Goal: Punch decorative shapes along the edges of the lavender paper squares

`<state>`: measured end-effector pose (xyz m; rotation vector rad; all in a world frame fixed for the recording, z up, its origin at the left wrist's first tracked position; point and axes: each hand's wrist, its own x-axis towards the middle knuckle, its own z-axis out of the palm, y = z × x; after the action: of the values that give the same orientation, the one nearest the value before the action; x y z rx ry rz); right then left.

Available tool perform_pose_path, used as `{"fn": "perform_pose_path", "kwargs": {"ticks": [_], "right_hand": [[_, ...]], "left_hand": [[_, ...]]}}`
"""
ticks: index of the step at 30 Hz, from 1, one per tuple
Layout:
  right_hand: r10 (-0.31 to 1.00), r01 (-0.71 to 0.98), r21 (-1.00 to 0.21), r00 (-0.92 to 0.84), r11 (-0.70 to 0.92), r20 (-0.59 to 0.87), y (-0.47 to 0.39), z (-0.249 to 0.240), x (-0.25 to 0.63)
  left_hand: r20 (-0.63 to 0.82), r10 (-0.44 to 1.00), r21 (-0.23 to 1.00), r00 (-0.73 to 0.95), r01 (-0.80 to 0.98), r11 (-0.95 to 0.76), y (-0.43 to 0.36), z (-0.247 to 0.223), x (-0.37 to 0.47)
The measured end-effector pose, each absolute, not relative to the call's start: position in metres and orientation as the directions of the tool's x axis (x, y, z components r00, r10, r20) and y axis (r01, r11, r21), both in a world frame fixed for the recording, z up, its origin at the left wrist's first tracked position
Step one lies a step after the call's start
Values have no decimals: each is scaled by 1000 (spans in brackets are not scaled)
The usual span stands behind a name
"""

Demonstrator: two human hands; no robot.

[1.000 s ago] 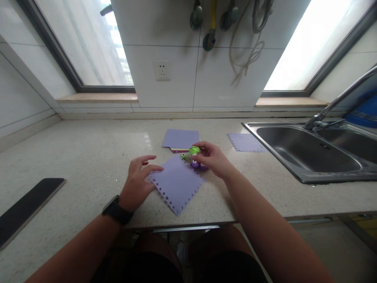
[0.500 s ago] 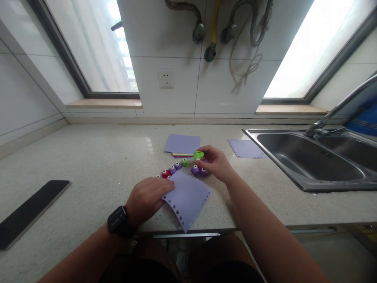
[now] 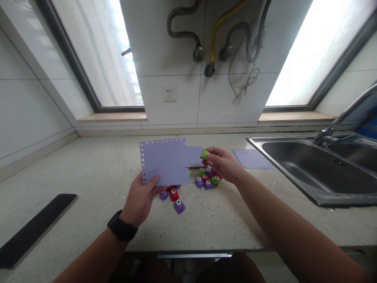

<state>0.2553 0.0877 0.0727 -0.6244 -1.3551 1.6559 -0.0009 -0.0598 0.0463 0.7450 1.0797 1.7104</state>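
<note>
My left hand (image 3: 141, 196) pinches a purple sheet of paper (image 3: 165, 163) at its lower edge and holds it raised above the counter. Small punched shapes run along the sheet's left and top edges. Between the fingertips of my right hand (image 3: 220, 162) is a green craft punch (image 3: 205, 155), just right of the sheet. Below that hand sits a cluster of purple, red and green craft punches (image 3: 208, 184). More punches lie under the sheet's lower edge, among them a red punch (image 3: 174, 195) and a purple punch (image 3: 179, 206). The sheet partly hides some of them.
Behind the raised sheet lies a stack of coloured paper (image 3: 194, 152). A second punched purple sheet (image 3: 251, 158) lies beside the steel sink (image 3: 294, 165). A black flat slab (image 3: 35, 228) rests at the left. Tiny paper bits dot the counter (image 3: 203, 228).
My left hand has lifted the purple sheet off the counter and turned it upright, uncovering punches beneath. My right hand still holds the green punch, now tilted. The camera view has shifted.
</note>
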Motion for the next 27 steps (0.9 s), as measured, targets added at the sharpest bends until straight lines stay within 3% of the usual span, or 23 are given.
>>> {"fn": "perform_pose_path", "kwargs": {"ticks": [4, 8, 14, 27], "right_hand": [[844, -348, -936, -517, -56, 142, 88, 71, 245], [903, -458, -888, -400, -47, 158, 89, 57, 242], [935, -442, -897, -327, -21, 139, 93, 42, 247], [908, -429, -903, -376, 4, 183, 82, 44, 239]], "left_hand": [[65, 902, 917, -427, -332, -223, -38, 59, 4], [149, 873, 897, -464, -309, -317, -6, 58, 9], [127, 882, 901, -454, -318, -293, 20, 39, 11], [204, 853, 933, -481, -168, -317, 11, 49, 13]]}}
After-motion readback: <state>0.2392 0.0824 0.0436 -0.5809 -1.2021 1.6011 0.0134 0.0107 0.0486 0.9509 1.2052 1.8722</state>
